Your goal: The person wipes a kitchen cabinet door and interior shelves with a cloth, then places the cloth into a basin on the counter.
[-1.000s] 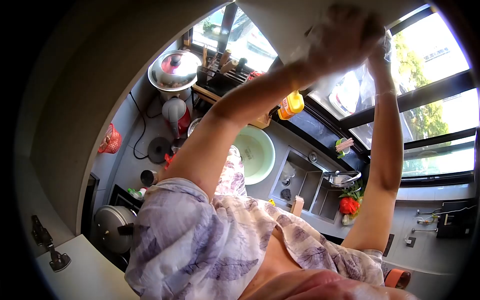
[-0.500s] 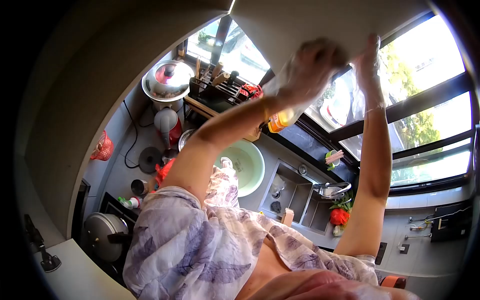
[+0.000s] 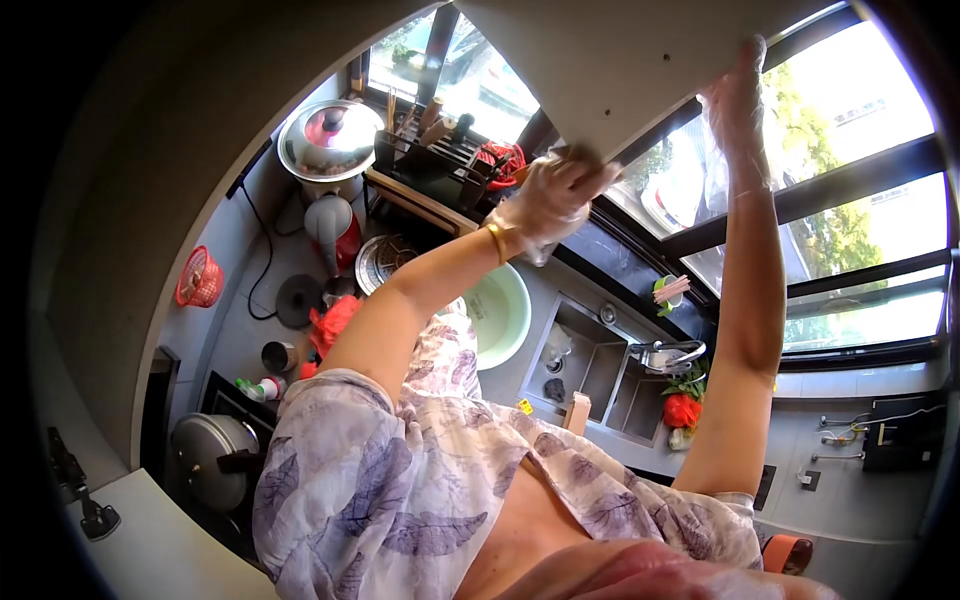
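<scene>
My left hand, in a clear plastic glove, is closed around a small dark brown pad whose kind I cannot make out. It is at the lower edge of a white panel, which has small dark holes in its face. At the panel's right edge, by the window, my gloved right hand is raised and grips the edge; some of its fingers are hidden. Below my left forearm stands a pale green basin.
A cabinet side wall curves along the left. Under my arms lie a double sink with a tap, a dish rack, a lidded pot and a pressure cooker. Windows fill the right.
My left hand has moved down and left across the panel with the brown pad, uncovering the holes. My right hand stays at the panel's edge, slightly higher in view.
</scene>
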A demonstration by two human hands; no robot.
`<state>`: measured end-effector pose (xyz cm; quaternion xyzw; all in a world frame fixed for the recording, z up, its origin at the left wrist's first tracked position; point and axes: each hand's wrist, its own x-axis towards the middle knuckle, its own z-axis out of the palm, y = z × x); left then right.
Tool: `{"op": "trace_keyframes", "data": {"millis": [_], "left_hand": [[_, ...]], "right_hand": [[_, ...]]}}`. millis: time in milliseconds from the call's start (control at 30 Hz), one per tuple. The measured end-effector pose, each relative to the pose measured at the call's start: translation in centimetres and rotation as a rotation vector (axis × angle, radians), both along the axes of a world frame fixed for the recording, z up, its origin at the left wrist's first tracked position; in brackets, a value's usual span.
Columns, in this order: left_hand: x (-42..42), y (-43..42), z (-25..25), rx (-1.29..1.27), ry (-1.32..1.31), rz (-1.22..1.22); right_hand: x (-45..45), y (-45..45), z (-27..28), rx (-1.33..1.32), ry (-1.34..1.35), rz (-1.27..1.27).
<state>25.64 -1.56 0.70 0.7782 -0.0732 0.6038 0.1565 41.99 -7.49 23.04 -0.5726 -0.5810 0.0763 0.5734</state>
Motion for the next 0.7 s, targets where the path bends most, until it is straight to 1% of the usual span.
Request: {"op": "trace_keyframes", "data": {"millis": [33, 67, 100, 133, 167, 200, 267, 300, 367, 400, 433, 533, 667, 700], "left_hand": [[0.5, 0.7, -2.0, -0.115, 0.179, -0.047], [1.6, 1.4, -4.7, -0.231, 0.363, -0.095], [2.6, 1.9, -9.6, -0.29, 0.359, 0.134], [0.9, 1.7, -9.4, -0.143, 0.28, 0.499], [0.1, 2.0, -9.3, -0.164, 0.205, 0.375], [-0.8, 1.9, -9.3, -0.182, 0.145, 0.248], [-1.5, 0.9, -8.5, -0.339, 0.197, 0.104], [-1.8, 0.4, -7.2, -0.436, 0.113, 0.009], [-3.1, -0.4, -4.0, -0.491, 0.079, -0.066], [-3.2, -0.7, -3.3, -0.518, 0.057, -0.103], [-2.7, -1.1, -3.8, -0.595, 0.025, -0.123], [-4.1, -1.9, -3.4, -0.691, 0.086, -0.176], [-4.4, -1.8, -4.1, -0.803, 0.091, -0.278], [-4.0, -1.7, -3.9, -0.81, 0.008, -0.318]], "right_hand": [[3.3, 0.2, -0.2, -0.027, 0.044, 0.019], [3.1, 0.2, -0.3, -0.014, 0.086, -0.001], [2.8, 0.2, -0.5, 0.0, 0.129, -0.022], [-0.7, 0.7, -0.4, 0.057, 0.163, -0.082], [-4.1, 1.3, -0.2, 0.115, 0.196, -0.143], [-5.1, 1.5, -0.5, 0.134, 0.188, -0.174], [-4.5, 1.5, -0.9, 0.13, 0.123, -0.199], [-4.7, 1.0, -1.0, 0.132, 0.11, -0.21], [-4.0, 1.2, -1.1, 0.135, 0.085, -0.228], [-4.0, 1.2, -1.3, 0.137, 0.074, -0.234], [-4.0, 1.1, -1.4, 0.137, 0.066, -0.245], [-3.9, 1.0, -1.7, 0.146, 0.047, -0.272], [-3.7, 0.9, -2.1, 0.166, 0.028, -0.3], [-3.6, 1.0, -2.1, 0.172, 0.025, -0.306]]}}
